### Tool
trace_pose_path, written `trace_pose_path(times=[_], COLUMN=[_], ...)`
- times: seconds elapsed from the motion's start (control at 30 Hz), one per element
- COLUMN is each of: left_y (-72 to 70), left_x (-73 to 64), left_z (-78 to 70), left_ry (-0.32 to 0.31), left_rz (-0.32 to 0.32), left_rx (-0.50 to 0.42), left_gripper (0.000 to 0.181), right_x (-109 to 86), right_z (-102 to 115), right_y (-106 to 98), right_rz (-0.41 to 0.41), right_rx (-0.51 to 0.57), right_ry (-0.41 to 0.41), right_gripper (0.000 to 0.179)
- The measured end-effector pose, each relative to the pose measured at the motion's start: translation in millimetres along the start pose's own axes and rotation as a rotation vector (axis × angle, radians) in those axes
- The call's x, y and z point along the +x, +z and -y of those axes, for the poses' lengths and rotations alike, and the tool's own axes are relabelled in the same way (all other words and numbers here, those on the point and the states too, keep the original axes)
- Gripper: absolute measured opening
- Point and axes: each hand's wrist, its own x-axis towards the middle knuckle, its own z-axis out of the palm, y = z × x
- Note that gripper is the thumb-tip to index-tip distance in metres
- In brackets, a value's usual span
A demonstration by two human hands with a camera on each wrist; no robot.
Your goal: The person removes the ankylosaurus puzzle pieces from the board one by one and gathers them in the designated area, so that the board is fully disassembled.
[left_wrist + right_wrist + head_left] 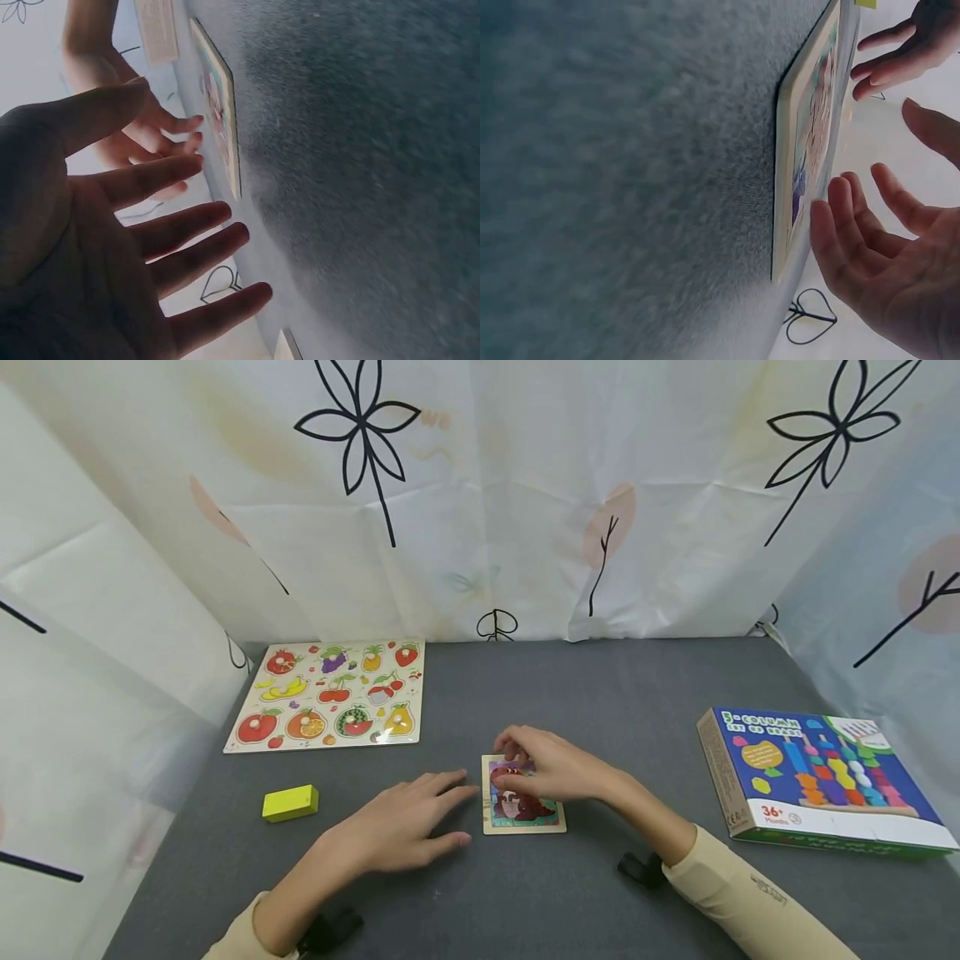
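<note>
A small wooden jigsaw puzzle [525,810] with a red dinosaur picture lies flat on the grey table, its pale frame also in the left wrist view. My right hand [555,767] hovers over its upper part, fingers loosely bent and holding nothing; in the right wrist view the fingertips [821,214] are close to the board's far end. Left of the puzzle, my left hand [401,827] is held low over the table, fingers spread, nothing in the palm. Part of the dinosaur picture is hidden under the right hand.
A yellow block [290,803] lies to the left. Behind it is a white fruit puzzle board [360,693] with several coloured fruits. A blue bead-set box [817,777] lies at the right. Patterned white sheets [525,527] hang behind the table [637,685] and along its sides.
</note>
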Motion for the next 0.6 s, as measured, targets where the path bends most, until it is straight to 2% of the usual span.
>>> trace_pose_path(times=[0.1, 0.23, 0.4, 0.6], left_y=[-0.7, 0.7, 3.2, 6.5], left_x=[3.8, 10.3, 18.5, 25.3], left_z=[-1.2, -0.7, 1.6, 3.8], left_ry=[-0.002, 0.0, 0.016, 0.041], left_rz=[0.04, 0.055, 0.058, 0.062], left_rx=[-0.045, -0.081, -0.126, -0.126], left_gripper=[0.066, 0.066, 0.065, 0.058], right_x=[7.3, 16.3, 23.7, 29.4], right_z=[-4, -9, -13, -15], right_y=[0, -1, -4, -4], right_rz=[0.043, 0.08, 0.096, 0.094], right_rx=[0.006, 0.034, 0.035, -0.001], right_ry=[-0.002, 0.014, 0.051, 0.073], right_gripper=[0.043, 0.036, 0.032, 0.032])
